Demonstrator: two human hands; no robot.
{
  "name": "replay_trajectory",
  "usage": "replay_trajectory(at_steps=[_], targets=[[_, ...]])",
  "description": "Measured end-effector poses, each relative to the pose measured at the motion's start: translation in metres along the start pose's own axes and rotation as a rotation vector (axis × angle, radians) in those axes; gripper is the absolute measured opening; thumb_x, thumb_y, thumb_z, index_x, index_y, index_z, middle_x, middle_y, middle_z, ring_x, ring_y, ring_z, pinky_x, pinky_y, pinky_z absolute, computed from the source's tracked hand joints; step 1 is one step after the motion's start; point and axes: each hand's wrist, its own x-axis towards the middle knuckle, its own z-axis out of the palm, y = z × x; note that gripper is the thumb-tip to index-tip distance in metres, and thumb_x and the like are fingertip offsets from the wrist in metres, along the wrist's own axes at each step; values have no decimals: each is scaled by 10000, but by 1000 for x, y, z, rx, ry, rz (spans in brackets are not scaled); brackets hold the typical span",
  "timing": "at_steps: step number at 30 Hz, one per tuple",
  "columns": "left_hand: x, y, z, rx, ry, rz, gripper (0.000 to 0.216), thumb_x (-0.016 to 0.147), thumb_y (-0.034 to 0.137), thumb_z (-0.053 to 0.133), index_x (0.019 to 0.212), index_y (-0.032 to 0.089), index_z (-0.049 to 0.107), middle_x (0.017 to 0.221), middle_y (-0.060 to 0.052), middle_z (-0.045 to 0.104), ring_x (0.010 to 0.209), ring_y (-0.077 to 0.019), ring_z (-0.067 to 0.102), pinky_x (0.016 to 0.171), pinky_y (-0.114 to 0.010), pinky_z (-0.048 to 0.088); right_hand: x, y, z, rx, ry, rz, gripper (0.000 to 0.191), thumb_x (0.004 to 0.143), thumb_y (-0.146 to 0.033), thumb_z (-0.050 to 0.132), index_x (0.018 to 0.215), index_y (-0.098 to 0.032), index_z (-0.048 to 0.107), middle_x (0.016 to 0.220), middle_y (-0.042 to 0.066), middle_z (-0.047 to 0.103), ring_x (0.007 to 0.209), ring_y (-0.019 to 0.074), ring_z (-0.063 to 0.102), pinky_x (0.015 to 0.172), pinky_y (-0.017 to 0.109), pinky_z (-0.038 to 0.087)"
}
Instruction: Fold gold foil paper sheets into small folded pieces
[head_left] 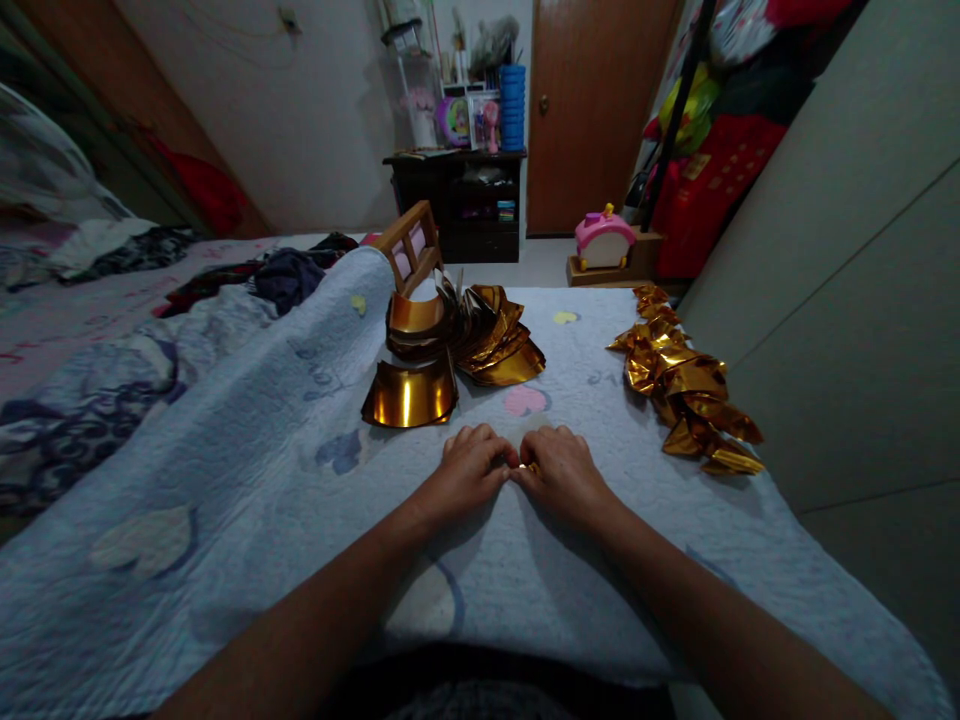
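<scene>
My left hand (469, 467) and my right hand (561, 466) rest side by side on the pale blue quilt (247, 470), fingers curled down and fingertips meeting. Between them a small sliver of gold foil paper (525, 468) shows; most of it is hidden under the fingers. Just beyond my hands lies a curved stack of gold foil sheets (411, 396). Behind that sits a fanned pile of gold sheets (472, 335). To the right lies a row of folded gold foil pieces (686, 385).
A small wooden frame (409, 245) stands behind the gold piles. Rumpled clothes and bedding lie at left (285, 275). A grey cabinet wall (862, 300) runs along the right. A dark dresser (465, 200), a door and a pink toy (604, 240) stand at the back.
</scene>
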Motion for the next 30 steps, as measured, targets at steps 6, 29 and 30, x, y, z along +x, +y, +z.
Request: replay_trajectory(at_steps=[6, 29, 30], targets=[[0, 1, -3, 4, -24, -7, 129, 887, 211, 613, 973, 233, 706, 1015, -38, 607, 1082, -252, 511, 962, -391, 358, 2, 0, -3, 65, -41, 32, 107, 897, -290, 715, 949, -209, 669, 971, 51, 685, 926, 231, 536, 729, 312, 259], [-2, -5, 3, -33, 23, 66, 168, 885, 190, 611, 998, 252, 720, 993, -28, 636, 1055, -249, 519, 953, -408, 337, -1, 29, -5, 319, -98, -182, 515, 855, -54, 564, 1319, -277, 582, 1028, 56, 578, 946, 212, 542, 898, 383, 403], [-3, -5, 3, -32, 25, 72, 171, 887, 189, 611, 1000, 253, 723, 992, -30, 638, 1052, -249, 522, 946, -410, 336, -2, 30, -6, 354, -91, -195, 525, 836, -47, 556, 1314, -264, 568, 1020, 52, 578, 937, 208, 543, 898, 384, 407]])
